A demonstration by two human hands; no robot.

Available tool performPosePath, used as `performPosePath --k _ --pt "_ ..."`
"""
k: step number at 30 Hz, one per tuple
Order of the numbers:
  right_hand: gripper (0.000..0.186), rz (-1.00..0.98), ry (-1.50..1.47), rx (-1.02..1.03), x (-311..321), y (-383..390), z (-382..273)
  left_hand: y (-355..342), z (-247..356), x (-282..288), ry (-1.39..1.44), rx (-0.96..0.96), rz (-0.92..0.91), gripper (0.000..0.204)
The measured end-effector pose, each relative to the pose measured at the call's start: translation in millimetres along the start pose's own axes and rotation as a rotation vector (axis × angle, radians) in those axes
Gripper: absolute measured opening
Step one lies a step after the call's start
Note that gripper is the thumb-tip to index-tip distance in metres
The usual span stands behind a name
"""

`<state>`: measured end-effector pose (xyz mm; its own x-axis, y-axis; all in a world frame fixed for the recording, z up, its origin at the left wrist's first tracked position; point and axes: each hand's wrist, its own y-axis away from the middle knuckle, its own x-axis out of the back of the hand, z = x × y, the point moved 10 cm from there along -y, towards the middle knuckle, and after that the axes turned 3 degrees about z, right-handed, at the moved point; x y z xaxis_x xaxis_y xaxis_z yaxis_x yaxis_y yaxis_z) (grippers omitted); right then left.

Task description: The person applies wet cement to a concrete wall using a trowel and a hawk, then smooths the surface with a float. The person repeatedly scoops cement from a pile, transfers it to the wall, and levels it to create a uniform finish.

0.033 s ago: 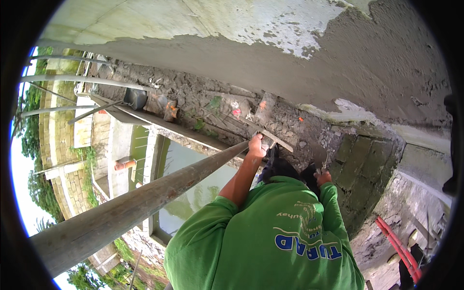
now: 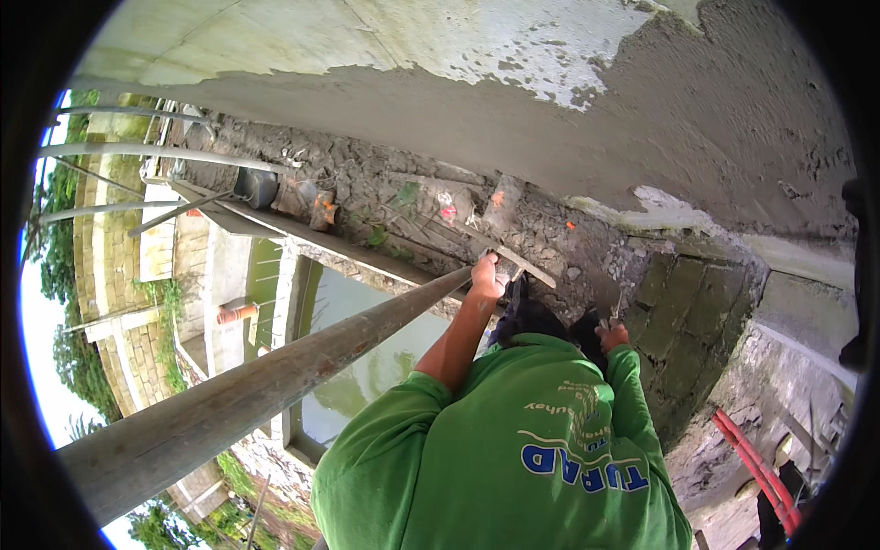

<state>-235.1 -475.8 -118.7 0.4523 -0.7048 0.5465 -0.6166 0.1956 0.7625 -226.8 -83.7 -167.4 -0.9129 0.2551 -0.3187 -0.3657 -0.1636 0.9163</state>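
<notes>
My left hand (image 2: 489, 276) is closed around the handle of a float (image 2: 534, 272), whose flat, narrow board shows nearly edge-on. Passing close beside this hand is a long, thick round pole (image 2: 266, 390), which slants in from the lower left. My right hand (image 2: 612, 336), lower and further right, is closed on a small thin tool that looks like a trowel (image 2: 616, 310). Its blade is partly lost against the dark ground. Both arms come from the green shirt (image 2: 477, 440). A wall with wet grey mortar (image 2: 632, 165) stretches across the top.
Rubble and mud (image 2: 367, 179) lie along the wall's foot. A black bucket (image 2: 258, 187) stands at the left by a plank (image 2: 367, 259). Below the plank is a water-filled pit (image 2: 367, 312). Scaffold poles (image 2: 165, 149) cross the far left; red pipes (image 2: 756, 472) lie lower right.
</notes>
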Motion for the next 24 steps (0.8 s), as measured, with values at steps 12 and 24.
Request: performPosePath --k 12,24 --pt "0.057 0.018 0.175 0.039 -29.0 -71.7 62.9 -6.3 12.0 -6.9 -0.153 0.059 0.043 0.002" --pt "0.061 0.07 0.049 -0.148 4.1 -15.4 33.1 -15.4 24.8 -43.3 -0.218 0.034 0.022 0.019"
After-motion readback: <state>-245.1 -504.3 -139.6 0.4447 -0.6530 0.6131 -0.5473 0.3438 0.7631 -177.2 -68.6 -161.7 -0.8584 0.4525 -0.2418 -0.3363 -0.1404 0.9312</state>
